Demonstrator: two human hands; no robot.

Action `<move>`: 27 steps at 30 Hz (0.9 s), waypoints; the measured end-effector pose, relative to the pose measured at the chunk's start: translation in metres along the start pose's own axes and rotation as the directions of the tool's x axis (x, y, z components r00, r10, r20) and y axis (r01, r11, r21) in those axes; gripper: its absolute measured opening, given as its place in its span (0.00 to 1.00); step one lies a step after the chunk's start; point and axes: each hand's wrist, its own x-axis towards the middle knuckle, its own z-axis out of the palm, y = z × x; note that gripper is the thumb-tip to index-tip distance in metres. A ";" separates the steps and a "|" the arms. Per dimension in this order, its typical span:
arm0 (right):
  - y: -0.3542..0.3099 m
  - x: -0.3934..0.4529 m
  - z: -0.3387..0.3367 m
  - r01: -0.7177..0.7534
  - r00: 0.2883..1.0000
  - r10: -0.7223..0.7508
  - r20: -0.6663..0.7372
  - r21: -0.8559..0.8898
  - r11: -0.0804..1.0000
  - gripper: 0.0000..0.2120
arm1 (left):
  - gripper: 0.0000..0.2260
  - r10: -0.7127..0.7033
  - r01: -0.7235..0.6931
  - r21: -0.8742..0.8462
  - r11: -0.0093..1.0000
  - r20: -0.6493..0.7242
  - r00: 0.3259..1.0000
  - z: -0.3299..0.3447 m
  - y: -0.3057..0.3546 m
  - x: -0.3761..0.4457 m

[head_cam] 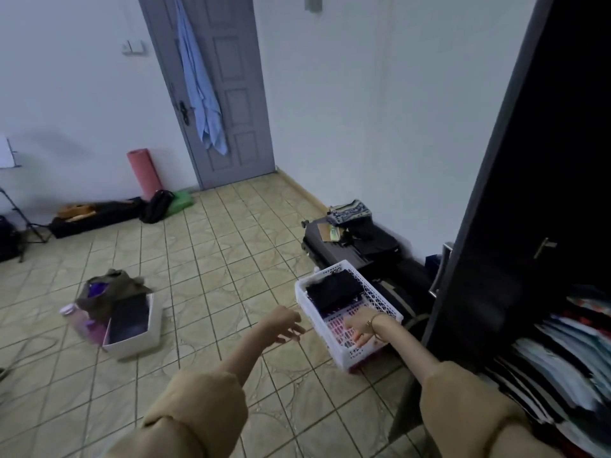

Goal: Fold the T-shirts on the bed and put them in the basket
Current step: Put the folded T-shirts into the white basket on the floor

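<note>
The white plastic basket (380, 300) sat on the tiled floor (215, 259) with a folded black T-shirt (334, 289) at its far end, her right hand (358, 328) reaching loose-fingered inside, her left hand (284, 325) slack beside it.

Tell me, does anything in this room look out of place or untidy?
Yes. The white box on the floor is overfilled: an olive garment spills over its rim. Clothes lie heaped on the black suitcase. The white basket itself looks orderly, with dark folded clothes inside.

White perforated basket (380, 300) on tiled floor beside wardrobe, folded black T-shirt (334, 289) lying at its far end
</note>
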 end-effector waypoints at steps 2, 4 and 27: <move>0.000 0.027 -0.007 -0.011 1.000 0.011 -0.023 0.016 1.000 0.19 | 0.06 -0.018 0.018 -0.041 0.999 -0.014 1.000 0.002 0.003 0.025; 0.000 0.057 -0.019 -0.031 0.998 0.032 -0.047 0.013 0.999 0.18 | 0.07 -0.041 0.040 -0.078 0.996 -0.012 0.999 0.010 0.011 0.053; -0.017 0.443 -0.150 -0.244 0.963 0.240 -0.126 -0.015 0.970 0.12 | 0.06 -0.383 0.371 -0.551 0.747 0.099 0.918 0.057 0.078 0.458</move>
